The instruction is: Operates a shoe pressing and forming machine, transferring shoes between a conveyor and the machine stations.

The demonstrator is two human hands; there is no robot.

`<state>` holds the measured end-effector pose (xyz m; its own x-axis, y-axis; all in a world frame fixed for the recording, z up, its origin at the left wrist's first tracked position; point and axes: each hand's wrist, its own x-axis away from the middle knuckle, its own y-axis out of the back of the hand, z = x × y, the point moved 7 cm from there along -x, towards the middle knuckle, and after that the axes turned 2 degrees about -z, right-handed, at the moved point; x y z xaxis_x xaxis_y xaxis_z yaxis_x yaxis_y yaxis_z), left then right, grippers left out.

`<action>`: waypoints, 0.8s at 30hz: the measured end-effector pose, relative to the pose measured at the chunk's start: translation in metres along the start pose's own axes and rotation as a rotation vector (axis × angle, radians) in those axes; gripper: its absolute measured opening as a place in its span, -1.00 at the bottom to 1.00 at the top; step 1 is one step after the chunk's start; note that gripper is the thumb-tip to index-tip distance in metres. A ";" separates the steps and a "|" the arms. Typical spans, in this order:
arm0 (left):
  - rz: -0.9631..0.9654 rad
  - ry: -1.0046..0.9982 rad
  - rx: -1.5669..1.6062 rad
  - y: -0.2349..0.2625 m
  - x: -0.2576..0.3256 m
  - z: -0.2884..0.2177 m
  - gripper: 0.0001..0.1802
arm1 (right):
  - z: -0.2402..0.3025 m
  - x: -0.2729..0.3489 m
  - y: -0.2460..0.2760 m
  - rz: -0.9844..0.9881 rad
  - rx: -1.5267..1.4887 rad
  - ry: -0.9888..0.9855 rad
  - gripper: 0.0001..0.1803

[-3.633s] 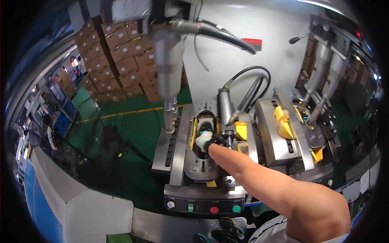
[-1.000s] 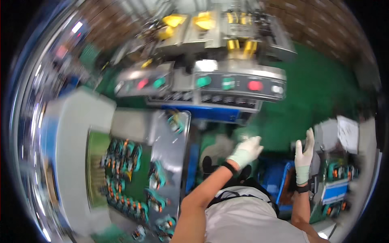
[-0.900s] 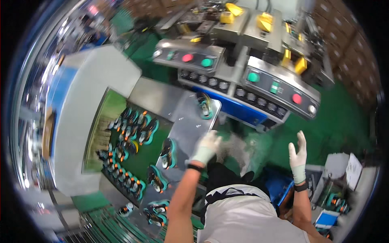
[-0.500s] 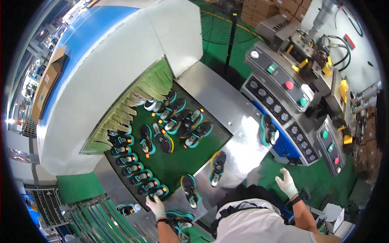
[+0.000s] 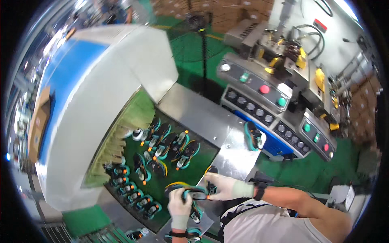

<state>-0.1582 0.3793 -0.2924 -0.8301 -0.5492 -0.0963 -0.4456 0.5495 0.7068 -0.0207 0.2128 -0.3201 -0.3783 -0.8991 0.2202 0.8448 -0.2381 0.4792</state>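
A black shoe with teal and yellow sole edges (image 5: 193, 191) is held level in both my hands above the near edge of the green belt. My left hand (image 5: 179, 204) wraps its near side, and my right hand (image 5: 227, 187) pinches its right end by an orange tab. Behind my right hand another shoe (image 5: 211, 184) is partly hidden on the steel ledge. Just below the held shoe is one more shoe (image 5: 196, 213), also partly covered. A row of similar shoes (image 5: 135, 197) lines the belt's left side, with a looser group of shoes (image 5: 164, 146) farther back.
The white machine housing (image 5: 109, 81) with green strip curtains (image 5: 115, 141) stands at the left. A shoe (image 5: 253, 136) sits on the steel ledge (image 5: 229, 162) beside a control panel (image 5: 253, 85) with coloured buttons. Near the lower edge lie more shoes (image 5: 137, 234).
My left hand has lifted a shoe, apparently from the row's near end, and moved right. My right hand has come in from the right and closed on it. The view has shifted.
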 end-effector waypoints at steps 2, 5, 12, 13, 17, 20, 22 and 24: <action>0.144 -0.240 0.116 -0.058 -0.041 -0.092 -0.71 | -0.018 0.013 0.024 -0.185 0.145 -0.049 -0.16; 0.230 -0.619 0.234 -0.124 -0.077 -0.220 -0.64 | -0.040 0.083 0.133 -0.531 -0.079 -0.067 -0.23; 0.372 -0.981 0.557 -0.236 -0.095 -0.479 -0.41 | -0.087 0.356 0.302 -1.145 -0.889 -0.242 -0.47; 0.383 -0.975 0.536 -0.257 -0.092 -0.509 -0.44 | -0.117 0.390 0.312 -1.266 -0.915 -0.237 -0.54; 0.759 -0.618 0.762 -0.375 -0.076 -0.612 -0.48 | -0.166 0.523 0.333 -1.661 -1.061 -0.063 -0.53; 0.858 -0.755 0.650 -0.500 -0.080 -0.684 -0.49 | -0.188 0.582 0.348 -1.838 -1.176 0.133 -0.53; 0.803 -0.765 0.542 -0.600 -0.109 -0.708 -0.48 | -0.206 0.599 0.356 -1.893 -1.191 0.199 -0.54; 0.871 -0.650 0.495 -0.684 -0.114 -0.736 -0.48 | -0.224 0.620 0.355 -1.916 -1.214 0.202 -0.45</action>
<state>0.4876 -0.3975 -0.2487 -0.8679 0.4715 -0.1561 0.3888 0.8405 0.3774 0.1294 -0.5113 -0.2043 -0.7926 0.5802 0.1874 -0.5501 -0.5478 -0.6304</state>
